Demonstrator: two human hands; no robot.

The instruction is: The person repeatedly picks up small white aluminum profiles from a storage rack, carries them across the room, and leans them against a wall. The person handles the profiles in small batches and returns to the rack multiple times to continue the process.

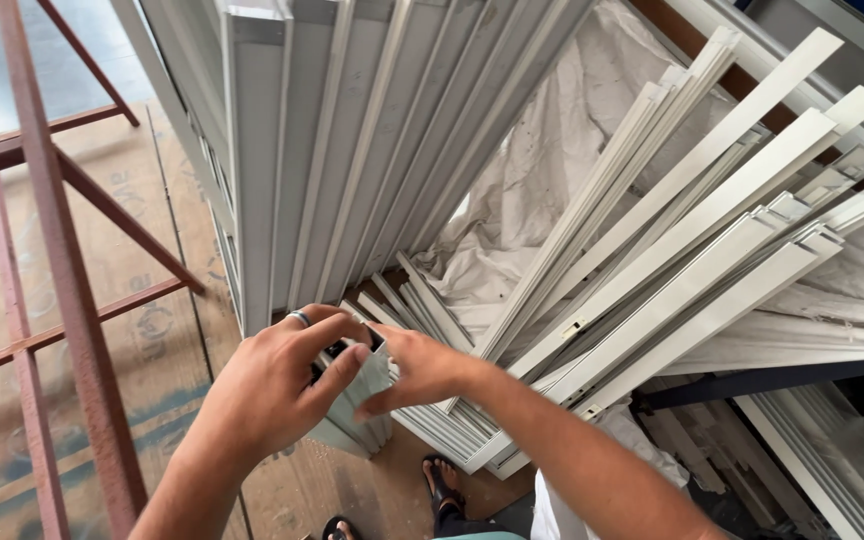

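Observation:
My left hand (272, 385), with a ring on one finger, grips the top end of a pale grey-green aluminium profile (362, 395) that stands upright on the floor. My right hand (417, 368) holds the same profile end from the right side, fingers pressed on its face. The profile's open hollow end shows dark between my two hands. Just behind it lean several more grey profiles (352, 150) stacked upright.
White profiles (692, 230) lean fanned out to the right over a white sheet (552, 160). A rusty red metal frame (62, 270) stands at the left on plywood flooring (152, 330). My sandalled feet (442, 490) show below.

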